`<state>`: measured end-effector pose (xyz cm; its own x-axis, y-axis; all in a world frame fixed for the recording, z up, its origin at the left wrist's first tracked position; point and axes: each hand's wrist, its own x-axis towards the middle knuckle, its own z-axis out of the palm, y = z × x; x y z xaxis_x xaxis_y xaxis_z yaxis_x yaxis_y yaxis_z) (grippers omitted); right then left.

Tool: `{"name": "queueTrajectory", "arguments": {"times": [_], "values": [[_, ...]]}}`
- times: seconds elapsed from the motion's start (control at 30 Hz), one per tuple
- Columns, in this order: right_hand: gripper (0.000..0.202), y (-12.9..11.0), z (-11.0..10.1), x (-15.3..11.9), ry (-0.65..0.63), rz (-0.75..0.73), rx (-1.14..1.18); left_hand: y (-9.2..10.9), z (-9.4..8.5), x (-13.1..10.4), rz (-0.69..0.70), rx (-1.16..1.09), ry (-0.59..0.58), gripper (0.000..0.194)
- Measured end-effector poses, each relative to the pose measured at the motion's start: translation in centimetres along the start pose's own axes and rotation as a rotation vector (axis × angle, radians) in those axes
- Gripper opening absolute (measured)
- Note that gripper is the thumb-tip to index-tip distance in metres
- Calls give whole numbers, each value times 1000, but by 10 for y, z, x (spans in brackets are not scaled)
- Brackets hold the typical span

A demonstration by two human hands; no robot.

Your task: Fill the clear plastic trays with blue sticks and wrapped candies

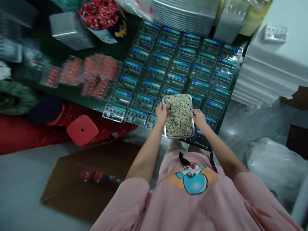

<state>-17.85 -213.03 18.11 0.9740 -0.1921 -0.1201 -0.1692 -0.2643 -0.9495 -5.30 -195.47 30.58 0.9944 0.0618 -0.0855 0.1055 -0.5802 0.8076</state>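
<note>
In the head view, the left hand [161, 113] and right hand [199, 118] clamp the tray [179, 137] at its nine and three o'clock edges, some fingers hidden. It blocks several plastic packs [176, 79]; its heaped pieces [179, 115] are too small to identify.

This place seems to be a small packing or assembly workshop. On the dark table [101, 50], many identical plastic packs [177, 78] with blue parts lie in rows, near bags of red pieces [99, 69] and stacked clear trays [184, 12]. A cardboard box [72, 179] and a red stool [83, 124] stand beside it.
</note>
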Motion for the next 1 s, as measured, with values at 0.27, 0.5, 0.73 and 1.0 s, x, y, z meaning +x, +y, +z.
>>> {"name": "queueTrajectory", "arguments": {"times": [0.27, 0.5, 0.73, 1.0], "values": [[26, -10, -1, 49, -50, -193, -138, -15, 5, -52, 111, 31, 35, 43], [20, -5, -7, 42, 74, -190, 148, -29, 38, -81, -43, -214, -86, 40], [20, -13, -1, 27, -67, -218, 613, -27, 56, -81, -102, -330, -137, 40], [22, -3, 2, 31, -78, -303, 655, -29, 70, -102, 75, -195, 49, 26]]}}
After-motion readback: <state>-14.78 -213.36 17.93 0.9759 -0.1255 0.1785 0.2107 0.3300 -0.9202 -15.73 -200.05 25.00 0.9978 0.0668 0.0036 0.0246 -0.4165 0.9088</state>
